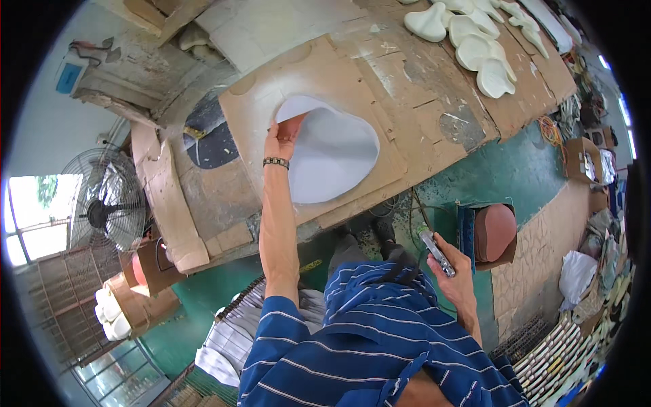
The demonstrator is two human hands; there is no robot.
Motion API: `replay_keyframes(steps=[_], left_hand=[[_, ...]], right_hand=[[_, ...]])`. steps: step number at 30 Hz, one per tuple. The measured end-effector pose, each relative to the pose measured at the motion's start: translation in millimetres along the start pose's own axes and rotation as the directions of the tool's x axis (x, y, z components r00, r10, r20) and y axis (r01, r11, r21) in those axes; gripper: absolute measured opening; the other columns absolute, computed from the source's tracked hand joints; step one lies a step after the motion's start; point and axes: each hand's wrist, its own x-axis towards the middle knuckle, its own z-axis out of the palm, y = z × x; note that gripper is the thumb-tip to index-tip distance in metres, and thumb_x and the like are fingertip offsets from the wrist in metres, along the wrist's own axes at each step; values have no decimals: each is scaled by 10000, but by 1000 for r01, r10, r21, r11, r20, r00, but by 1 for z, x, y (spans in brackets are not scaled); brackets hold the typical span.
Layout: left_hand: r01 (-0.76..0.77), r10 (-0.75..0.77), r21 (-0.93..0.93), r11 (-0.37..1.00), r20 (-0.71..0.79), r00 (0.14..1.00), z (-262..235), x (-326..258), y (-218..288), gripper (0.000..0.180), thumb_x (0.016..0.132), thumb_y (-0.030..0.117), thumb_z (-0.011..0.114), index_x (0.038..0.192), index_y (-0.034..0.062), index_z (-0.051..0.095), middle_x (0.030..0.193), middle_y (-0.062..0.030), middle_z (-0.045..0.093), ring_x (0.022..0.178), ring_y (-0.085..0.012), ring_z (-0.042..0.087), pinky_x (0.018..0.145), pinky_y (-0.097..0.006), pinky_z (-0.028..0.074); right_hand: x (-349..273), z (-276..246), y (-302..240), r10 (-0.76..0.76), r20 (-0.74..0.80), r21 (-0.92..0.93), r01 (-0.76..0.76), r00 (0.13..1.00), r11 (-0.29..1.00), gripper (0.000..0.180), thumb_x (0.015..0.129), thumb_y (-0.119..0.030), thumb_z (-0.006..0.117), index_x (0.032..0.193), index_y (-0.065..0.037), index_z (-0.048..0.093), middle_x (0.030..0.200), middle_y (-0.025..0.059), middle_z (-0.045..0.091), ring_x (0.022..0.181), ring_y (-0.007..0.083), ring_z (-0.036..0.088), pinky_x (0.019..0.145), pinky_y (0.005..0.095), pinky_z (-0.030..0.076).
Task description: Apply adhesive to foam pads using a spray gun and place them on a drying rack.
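White sheet: thin, flexible, rounded heart-like outline, smooth matte face, left edge curled up off surface. Lies on cardboard panel atop workbench, near panel's front edge. Left hand, beaded bracelet on wrist, pinches sheet's lifted left edge, thumb and fingers pressed together on it. Right hand well apart, below bench front edge, fingers curled tight around slim metal tool.

blue striped polo shirt, beaded bracelet, prob. grey trousers
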Motion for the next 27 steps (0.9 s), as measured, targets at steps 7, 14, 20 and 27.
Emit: replay_keyframes(steps=[7, 14, 20, 27], left_hand=[[-342, 478, 909, 238, 196, 856, -47, -71, -49, 522, 957, 223, 708, 1412, 40, 529, 1397, -193, 565, 1296, -397, 548, 1064, -544, 469], [-104, 364, 838, -536, 340, 867, -103, -161, -94, 689, 903, 368, 746, 1502, 140, 493, 1644, -180, 296, 1542, -416, 204, 1174, -679, 244], [-203, 530, 919, -339, 364, 766, -107, -159, -91, 632, 934, 306, 714, 1487, 91, 495, 1604, -195, 370, 1502, -430, 298, 1177, -631, 281], [-277, 724, 937, -212, 341, 599, -137, -257, -107, 485, 968, 183, 656, 1401, 3, 537, 1449, -234, 525, 1363, -423, 479, 1143, -469, 381]], right_hand=[[-1, 1, -31, -5, 27, 30, 4, 1000, 1000, 538, 849, 8, 751, 1371, 11, 619, 1060, 195, 720, 925, 296, 718, 814, 353, 552], [6, -38, -75, -246, 145, 0, 249, 958, 968, 639, 782, 93, 769, 1392, -1, 604, 1035, 174, 709, 884, 263, 707, 773, 310, 538], [7, -66, -87, -360, 113, -28, 365, 926, 931, 528, 862, -45, 778, 1368, -5, 634, 1064, 158, 736, 891, 222, 696, 816, 310, 525], [-18, -88, -75, -393, 307, -61, 431, 866, 900, 672, 753, 110, 722, 1403, -5, 595, 1014, 193, 700, 869, 311, 708, 769, 328, 542]])
